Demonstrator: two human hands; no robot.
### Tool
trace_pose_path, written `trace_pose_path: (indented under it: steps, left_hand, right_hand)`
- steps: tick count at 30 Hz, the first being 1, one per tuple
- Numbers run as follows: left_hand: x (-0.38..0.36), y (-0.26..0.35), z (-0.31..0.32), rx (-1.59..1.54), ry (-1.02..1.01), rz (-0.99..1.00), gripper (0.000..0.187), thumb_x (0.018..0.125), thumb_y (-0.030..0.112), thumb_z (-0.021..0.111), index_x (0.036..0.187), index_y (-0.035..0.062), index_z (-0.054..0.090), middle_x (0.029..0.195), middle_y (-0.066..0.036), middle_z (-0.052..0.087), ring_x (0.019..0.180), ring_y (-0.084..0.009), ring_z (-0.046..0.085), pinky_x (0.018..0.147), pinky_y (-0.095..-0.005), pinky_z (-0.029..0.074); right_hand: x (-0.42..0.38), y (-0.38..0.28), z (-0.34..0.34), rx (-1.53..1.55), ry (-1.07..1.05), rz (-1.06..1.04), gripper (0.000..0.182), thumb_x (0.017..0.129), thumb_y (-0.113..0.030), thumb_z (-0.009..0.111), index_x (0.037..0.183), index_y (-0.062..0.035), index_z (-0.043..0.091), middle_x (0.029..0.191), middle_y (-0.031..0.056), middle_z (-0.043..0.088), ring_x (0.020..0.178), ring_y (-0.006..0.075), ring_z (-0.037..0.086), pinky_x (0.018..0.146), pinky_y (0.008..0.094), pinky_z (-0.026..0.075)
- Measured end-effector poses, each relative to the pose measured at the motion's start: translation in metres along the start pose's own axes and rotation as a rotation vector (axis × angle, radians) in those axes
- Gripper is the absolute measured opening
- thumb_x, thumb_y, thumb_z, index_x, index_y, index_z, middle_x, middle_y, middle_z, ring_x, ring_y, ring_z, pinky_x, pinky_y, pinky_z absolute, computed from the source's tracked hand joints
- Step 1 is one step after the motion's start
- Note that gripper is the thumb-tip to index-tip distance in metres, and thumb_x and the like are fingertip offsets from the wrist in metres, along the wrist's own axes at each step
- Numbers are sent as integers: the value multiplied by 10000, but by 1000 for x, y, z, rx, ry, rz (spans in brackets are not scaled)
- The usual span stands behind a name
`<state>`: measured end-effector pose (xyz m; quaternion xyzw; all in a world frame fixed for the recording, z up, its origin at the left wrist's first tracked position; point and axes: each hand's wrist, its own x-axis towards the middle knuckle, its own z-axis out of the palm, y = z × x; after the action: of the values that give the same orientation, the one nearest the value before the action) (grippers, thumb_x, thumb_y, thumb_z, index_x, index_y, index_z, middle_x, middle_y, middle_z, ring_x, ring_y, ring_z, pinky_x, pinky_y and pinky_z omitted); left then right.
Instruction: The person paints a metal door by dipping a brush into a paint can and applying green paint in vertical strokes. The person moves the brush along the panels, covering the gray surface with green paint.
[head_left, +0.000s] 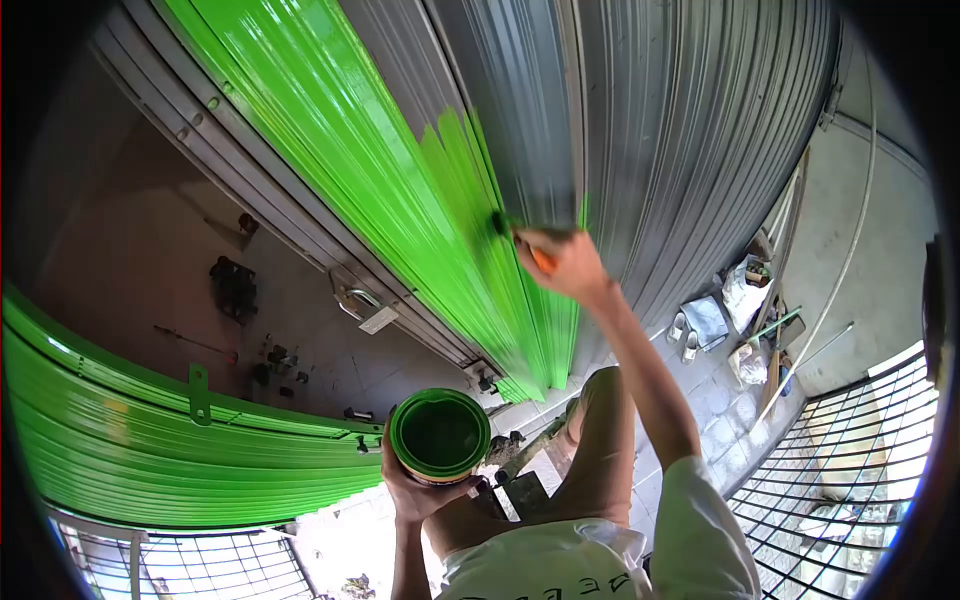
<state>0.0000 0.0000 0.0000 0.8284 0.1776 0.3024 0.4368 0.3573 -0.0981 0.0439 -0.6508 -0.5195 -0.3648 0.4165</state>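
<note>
My right hand [568,262] is closed on a paintbrush [540,256] with an orange part on its handle. The dark bristles [499,222] touch the corrugated metal panel [470,190], at the edge between fresh green paint and grey metal. Brush and hand are slightly blurred. Lower down, my left hand [412,492] holds an open paint can [440,436] from below and the side; dark green paint shows inside and green coats its rim. Left of the brush, a wide strip of the panel is glossy green, while the panels to the right are grey.
A metal latch [366,306] sits on the door edge. Another green shutter panel [180,450] curves along the lower left. Bags [745,290], slippers [683,338] and sticks lie by the right wall. A black grille [830,470] stands at the lower right.
</note>
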Motion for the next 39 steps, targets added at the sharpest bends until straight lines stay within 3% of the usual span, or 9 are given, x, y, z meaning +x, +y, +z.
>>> trace_pose_path:
  steps: [2,4,10,15,20,25,32,36,39]
  left_hand:
    - [1,-3,0,-25,2,-15,1214,445,309,969,1406,-56,324,1201,-194,605,1065,-304,640,924,-406,526]
    - [-4,4,-5,-2,12,6,1216,441,306,970,1403,-62,324,1198,-194,605,1064,-303,640,921,-404,527]
    - [-8,8,-4,-42,10,16,1214,434,304,969,1397,-68,330,1190,-191,613,1066,-303,642,925,-402,525]
    - [-9,13,-5,-34,-7,-14,1198,440,303,964,1393,-64,337,1182,-189,621,1062,-302,648,927,-408,527]
    - [-6,10,-4,-16,11,-1,1129,400,256,974,1328,-31,399,1150,-156,624,1006,-268,653,883,-383,546]
    - [0,16,1,6,7,34,1086,413,267,968,1302,-27,417,1127,-152,629,980,-266,661,866,-380,551]
    - [-2,14,2,15,2,41,1081,411,297,970,1290,-24,427,1121,-152,629,971,-268,664,846,-382,558]
    - [-3,13,3,32,4,28,1095,418,320,971,1296,-29,418,1127,-156,628,975,-272,664,843,-380,559]
    - [-2,14,3,27,-17,-13,1129,431,320,970,1330,-39,389,1143,-163,625,995,-277,661,858,-382,553]
  right_hand:
    - [44,7,-9,-12,11,-13,102,812,-132,688,907,-94,693,817,44,726,608,198,681,560,320,556]
    - [100,-6,-32,52,261,-157,113,805,-105,699,916,-85,693,774,33,715,534,174,647,475,289,511]
    - [122,-10,-28,135,480,-178,319,823,-65,681,1140,-97,680,792,44,711,556,169,653,513,265,530]
    - [-16,3,17,131,176,78,419,833,2,634,1248,-55,620,1005,102,727,735,205,725,652,294,596]
    - [-110,9,24,113,-196,153,338,826,-83,647,1164,-83,654,816,94,703,614,234,672,585,337,563]
    - [-36,28,10,20,-340,85,112,852,-170,644,940,-111,681,643,90,648,514,281,605,507,373,514]
    - [93,-6,-42,360,395,120,86,874,-128,673,902,-68,727,677,87,685,530,166,645,514,265,497]
    - [36,9,4,720,485,318,160,917,-107,636,1002,-8,729,755,94,718,584,113,626,560,243,499]
    - [-50,0,23,553,318,504,159,906,-98,636,1006,-18,731,836,124,724,684,149,680,621,255,527]
